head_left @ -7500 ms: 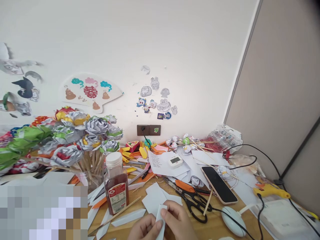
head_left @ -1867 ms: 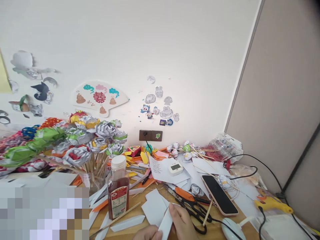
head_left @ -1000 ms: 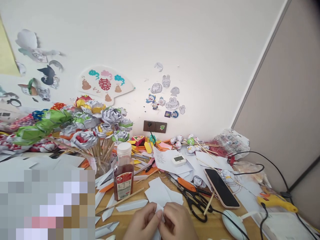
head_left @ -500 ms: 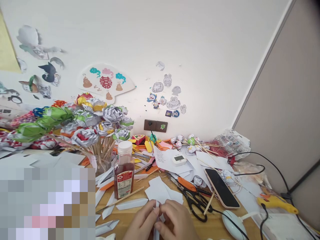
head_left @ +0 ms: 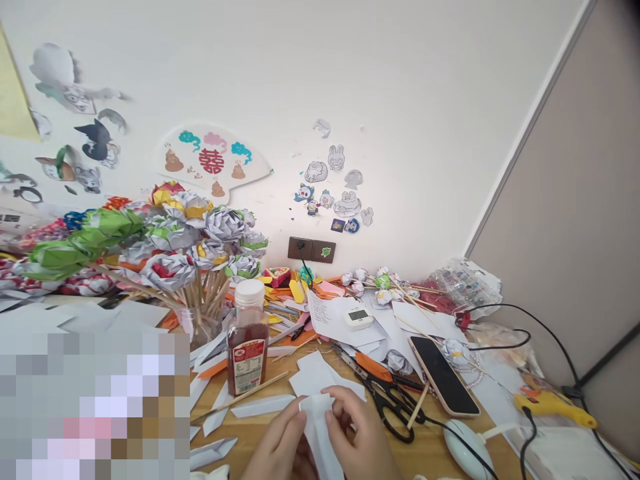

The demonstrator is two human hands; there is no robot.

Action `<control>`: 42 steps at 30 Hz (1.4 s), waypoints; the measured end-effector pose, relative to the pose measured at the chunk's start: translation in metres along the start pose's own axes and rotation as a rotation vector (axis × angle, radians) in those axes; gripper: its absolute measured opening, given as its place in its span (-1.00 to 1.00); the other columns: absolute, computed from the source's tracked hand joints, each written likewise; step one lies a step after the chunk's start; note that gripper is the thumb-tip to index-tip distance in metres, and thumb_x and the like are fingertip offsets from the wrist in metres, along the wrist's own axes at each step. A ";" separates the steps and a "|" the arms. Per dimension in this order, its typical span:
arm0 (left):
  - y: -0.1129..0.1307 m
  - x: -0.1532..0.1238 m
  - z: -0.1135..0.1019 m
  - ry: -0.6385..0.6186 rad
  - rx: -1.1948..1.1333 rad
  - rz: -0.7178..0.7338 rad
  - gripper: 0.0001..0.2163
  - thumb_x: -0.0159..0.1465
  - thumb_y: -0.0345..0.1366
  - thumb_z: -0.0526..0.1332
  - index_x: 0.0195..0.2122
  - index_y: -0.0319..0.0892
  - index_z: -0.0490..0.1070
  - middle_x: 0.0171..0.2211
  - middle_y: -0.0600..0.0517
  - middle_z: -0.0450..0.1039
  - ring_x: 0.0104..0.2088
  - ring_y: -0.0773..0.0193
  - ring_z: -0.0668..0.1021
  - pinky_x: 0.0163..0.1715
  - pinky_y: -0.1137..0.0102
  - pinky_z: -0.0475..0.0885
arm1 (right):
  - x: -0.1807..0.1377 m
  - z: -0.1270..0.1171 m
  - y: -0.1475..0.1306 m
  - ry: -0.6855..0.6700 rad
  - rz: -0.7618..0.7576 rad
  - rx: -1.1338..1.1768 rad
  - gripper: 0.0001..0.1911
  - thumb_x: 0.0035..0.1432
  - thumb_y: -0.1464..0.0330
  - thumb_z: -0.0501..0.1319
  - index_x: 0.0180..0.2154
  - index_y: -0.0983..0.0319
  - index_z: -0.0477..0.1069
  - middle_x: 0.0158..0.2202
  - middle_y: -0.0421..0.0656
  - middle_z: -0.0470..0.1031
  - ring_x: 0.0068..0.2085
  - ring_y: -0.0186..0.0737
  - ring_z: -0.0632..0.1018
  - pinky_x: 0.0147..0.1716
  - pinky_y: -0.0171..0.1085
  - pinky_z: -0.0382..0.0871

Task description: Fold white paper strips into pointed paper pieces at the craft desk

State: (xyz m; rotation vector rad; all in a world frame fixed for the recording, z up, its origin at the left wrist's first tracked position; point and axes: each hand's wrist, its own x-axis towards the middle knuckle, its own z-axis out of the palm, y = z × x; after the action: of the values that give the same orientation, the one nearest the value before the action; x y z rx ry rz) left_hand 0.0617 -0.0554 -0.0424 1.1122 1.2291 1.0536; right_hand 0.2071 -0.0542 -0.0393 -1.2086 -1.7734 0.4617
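Opened out since half a second ago, when it was pinched into a narrow fold, the white paper strip [head_left: 320, 430] now shows a broad flat face between both hands, low at the front of the wooden desk [head_left: 423, 459]. Left hand [head_left: 280, 448] grips its upper left corner with thumb and fingertips; right hand [head_left: 361, 441] pinches the upper right edge. Creases run down the sheet, so some folding is done, yet it has none of the rolled, layered form of the paper flowers [head_left: 193, 247] on their sticks. It looks thin, matte and crisp-edged. A similar pointed white slip [head_left: 263, 405] lies by the wooden skewer [head_left: 245, 398] and the sauce bottle [head_left: 247, 347]; black-handled scissors [head_left: 393, 403] lie just to the right.
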 end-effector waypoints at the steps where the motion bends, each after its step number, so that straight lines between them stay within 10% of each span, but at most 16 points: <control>1: 0.001 0.000 0.001 0.003 0.009 -0.010 -0.71 0.06 -0.22 0.08 -0.22 -0.17 0.41 -0.15 -0.01 0.46 -0.11 0.13 0.42 -0.17 0.37 0.35 | 0.000 0.000 0.001 0.001 -0.002 0.003 -0.79 0.04 0.45 0.05 -0.26 0.27 0.38 -0.60 -0.23 0.35 -0.57 -0.30 0.40 -0.57 -0.42 0.26; 8: 0.020 0.000 0.007 -0.232 0.001 0.034 -0.82 0.05 -0.17 0.12 -0.52 -0.16 0.38 -0.57 0.13 0.37 -0.46 0.26 0.41 -0.42 0.44 0.36 | 0.000 -0.002 0.001 0.084 -0.195 -0.164 -0.86 0.06 0.45 0.05 -0.39 0.24 0.38 -0.58 -0.20 0.40 -0.55 -0.29 0.42 -0.56 -0.39 0.28; 19: 0.009 0.008 0.008 -0.175 -0.133 -0.051 -0.74 0.03 -0.05 0.13 -0.50 -0.17 0.31 -0.58 0.15 0.26 -0.53 0.32 0.34 -0.59 0.49 0.30 | 0.004 -0.011 -0.005 0.012 -0.557 -0.379 -0.65 0.04 0.59 -0.04 -0.18 0.28 0.38 -0.44 -0.05 0.42 -0.43 -0.20 0.41 -0.48 -0.29 0.31; 30: 0.016 0.003 0.009 -0.218 0.192 0.202 -0.71 0.13 -0.07 0.01 -0.60 -0.16 0.17 -0.59 0.15 0.12 -0.50 0.31 0.25 -0.47 0.45 0.23 | 0.003 -0.007 -0.005 -0.020 -0.109 -0.096 -0.79 0.08 0.39 0.04 -0.58 0.25 0.25 -0.60 -0.21 0.29 -0.53 -0.31 0.35 -0.54 -0.37 0.18; 42: 0.019 0.005 0.003 -0.127 0.327 0.247 -0.75 0.13 -0.11 0.03 -0.51 -0.17 0.33 -0.62 0.17 0.11 -0.55 0.33 0.22 -0.53 0.48 0.17 | 0.003 -0.005 -0.002 -0.080 -0.012 -0.025 -0.81 0.03 0.41 0.05 -0.60 0.25 0.20 -0.60 -0.24 0.24 -0.52 -0.33 0.32 -0.52 -0.39 0.14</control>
State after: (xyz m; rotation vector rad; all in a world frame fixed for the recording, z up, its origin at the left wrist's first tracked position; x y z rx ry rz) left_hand 0.0652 -0.0473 -0.0248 1.5910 1.2106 0.9665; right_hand 0.2095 -0.0532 -0.0335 -1.2109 -1.8580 0.4879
